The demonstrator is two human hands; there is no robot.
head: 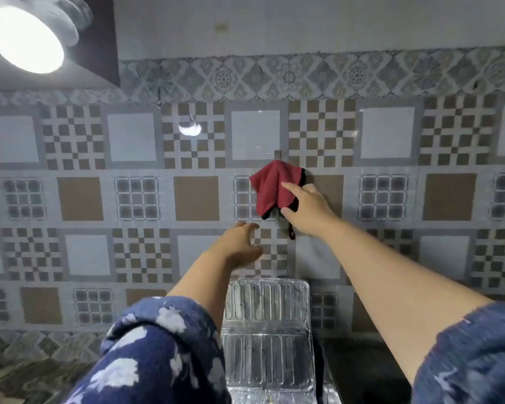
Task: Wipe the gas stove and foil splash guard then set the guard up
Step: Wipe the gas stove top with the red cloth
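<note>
Patterned tile wall (134,199) is filling most of the view, checker and plain squares, a floral border strip above, plain wall over that. A lit round lamp (24,39) is glaring in the top left corner. A small hook (277,154) is sitting on the wall near the middle, and the red cloth (270,185) with dark edging is hanging from it, draping down flat against the tiles. I'm reaching up with both arms, blue patterned sleeves (158,351) pushed back. My right hand (306,208) is touching the cloth's right side, forefinger lying across the red fabric, thumb under its lower edge; looks like a loose pinch on it. My left hand (242,243) is hovering just below and left of the cloth, fingers spread and relaxed, holding nothing. The foil splash guard (267,330), ribbed and shiny, is standing against the wall's bottom edge between my forearms. The stove isn't showing.
</note>
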